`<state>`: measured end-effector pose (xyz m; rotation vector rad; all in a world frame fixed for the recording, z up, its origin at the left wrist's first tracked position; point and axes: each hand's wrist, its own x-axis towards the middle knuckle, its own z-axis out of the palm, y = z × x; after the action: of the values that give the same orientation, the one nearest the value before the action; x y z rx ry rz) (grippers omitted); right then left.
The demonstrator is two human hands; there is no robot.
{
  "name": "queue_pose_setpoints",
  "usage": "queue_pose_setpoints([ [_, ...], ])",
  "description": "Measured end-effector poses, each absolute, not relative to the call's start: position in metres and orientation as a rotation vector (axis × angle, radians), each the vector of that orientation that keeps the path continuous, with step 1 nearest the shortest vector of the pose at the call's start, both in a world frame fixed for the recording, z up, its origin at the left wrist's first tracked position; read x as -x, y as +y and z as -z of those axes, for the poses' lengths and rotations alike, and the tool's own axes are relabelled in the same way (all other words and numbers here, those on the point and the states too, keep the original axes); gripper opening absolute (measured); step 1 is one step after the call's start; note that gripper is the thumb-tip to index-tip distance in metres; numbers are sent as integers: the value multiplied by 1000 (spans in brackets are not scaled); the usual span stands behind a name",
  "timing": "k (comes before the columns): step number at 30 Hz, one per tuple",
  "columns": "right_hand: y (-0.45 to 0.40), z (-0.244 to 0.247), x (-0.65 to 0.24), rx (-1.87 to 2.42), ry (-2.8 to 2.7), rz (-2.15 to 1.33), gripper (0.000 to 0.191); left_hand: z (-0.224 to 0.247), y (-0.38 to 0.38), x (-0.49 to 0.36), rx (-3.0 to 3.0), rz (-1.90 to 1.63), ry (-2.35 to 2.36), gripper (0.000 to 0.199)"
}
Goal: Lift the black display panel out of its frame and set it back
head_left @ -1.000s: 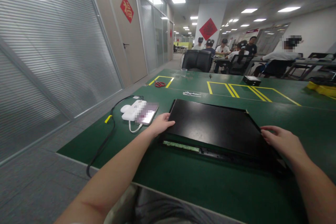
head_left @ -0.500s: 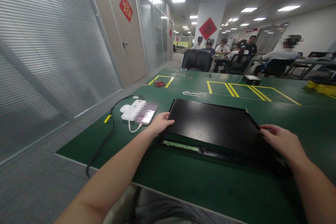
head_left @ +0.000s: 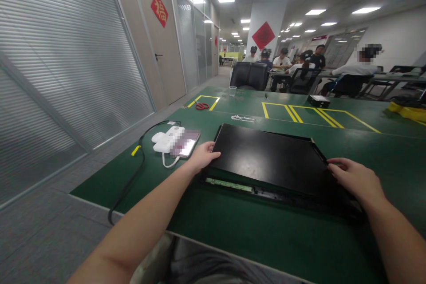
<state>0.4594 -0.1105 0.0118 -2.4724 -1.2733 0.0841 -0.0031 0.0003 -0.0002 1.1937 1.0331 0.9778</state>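
Note:
A flat black display panel point(head_left: 266, 155) lies slightly askew over a black frame point(head_left: 286, 199) on the green table. Along the frame's near side, a narrow green circuit board strip point(head_left: 229, 184) is exposed. My left hand point(head_left: 203, 156) grips the panel's left edge, thumb on top and fingers at the side. At the panel's right edge, my right hand point(head_left: 357, 179) pinches with thumb and fingers; some fingertips are hidden. The panel's underside is out of sight.
Left of the panel are a phone point(head_left: 189, 145), a white charging device point(head_left: 166, 141) and a black cable point(head_left: 128, 188). Beyond lie red-handled scissors point(head_left: 202, 106), small light strips point(head_left: 242, 118), a clear cup point(head_left: 232, 91) and a black box point(head_left: 318, 101). Several people sit farther back.
My right hand and the panel's right edge have shifted very slightly left. Both hands keep their hold, and the things around them stay in place.

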Motion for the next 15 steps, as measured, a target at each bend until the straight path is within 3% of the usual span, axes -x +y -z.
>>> queue_pose_setpoints([
  [15,-103,4,-479,2478,-1319,-41,51,-6,-3,7,-1352,-1043,968,56],
])
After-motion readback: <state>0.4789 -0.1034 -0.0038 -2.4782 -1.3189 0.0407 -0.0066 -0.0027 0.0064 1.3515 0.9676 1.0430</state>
